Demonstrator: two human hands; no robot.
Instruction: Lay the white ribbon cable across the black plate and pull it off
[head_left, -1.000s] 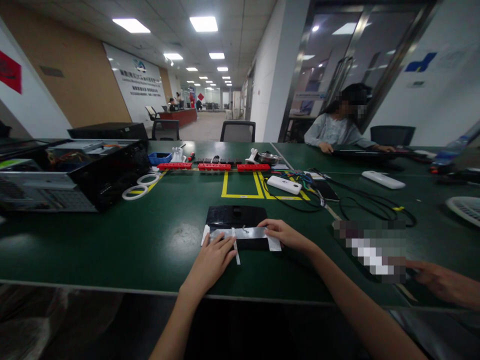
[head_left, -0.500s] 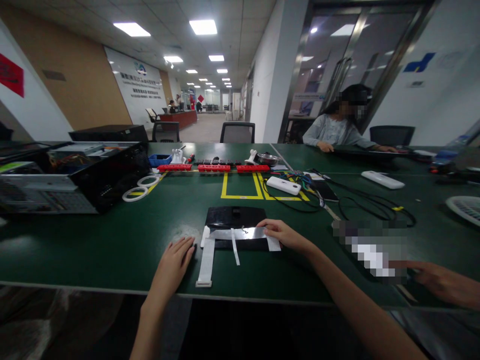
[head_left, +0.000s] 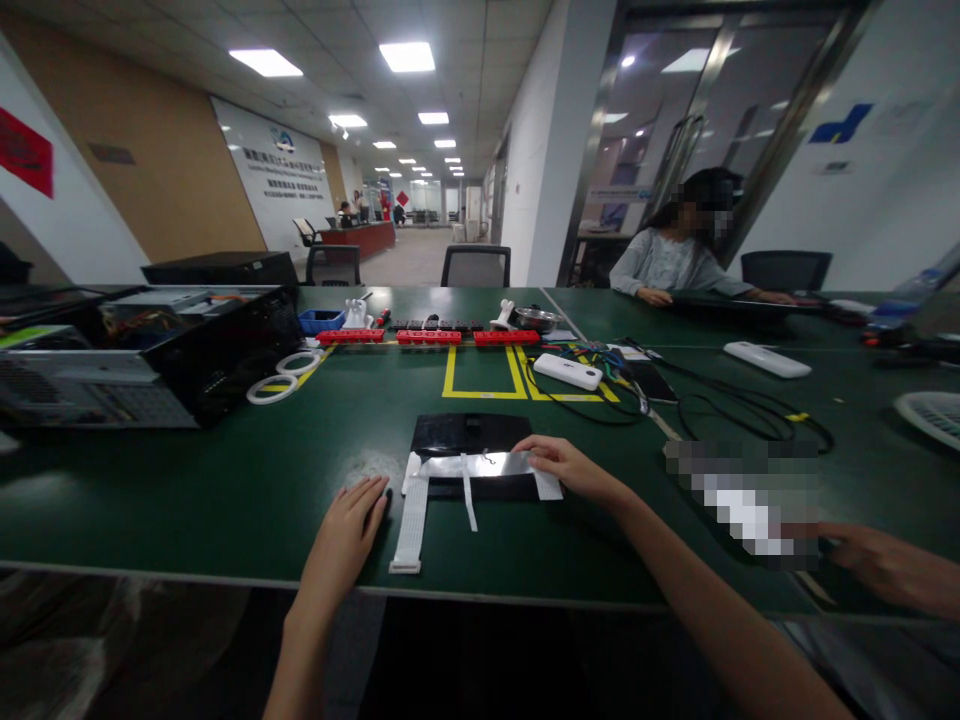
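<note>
A black rectangular panel [head_left: 480,428] lies on the table in front of me. Across it runs a flat silver strip [head_left: 442,466]. A wide white ribbon cable [head_left: 412,525] hangs from the strip's left end to a connector near the table edge, and a narrower white strip [head_left: 469,500] comes off its middle. My right hand [head_left: 566,470] pinches the silver strip's right end, above a short white ribbon piece [head_left: 549,486]; the thumb is partly hidden. Left of the panel, my left hand [head_left: 349,525] rests flat on the tabletop, fingers stretched out, apart from the cable.
An opened computer case [head_left: 172,370] stands at the left, with white rings [head_left: 271,390] beside it. Red strips [head_left: 427,337], a white device [head_left: 568,372] and tangled cables lie farther back. At the right a co-worker's hand [head_left: 885,565] reaches in; another person [head_left: 675,260] sits across the table.
Almost nothing differs. The view has shifted very slightly, and the wide ribbon cable's connector end sits a touch farther left. Both my hands stay in place.
</note>
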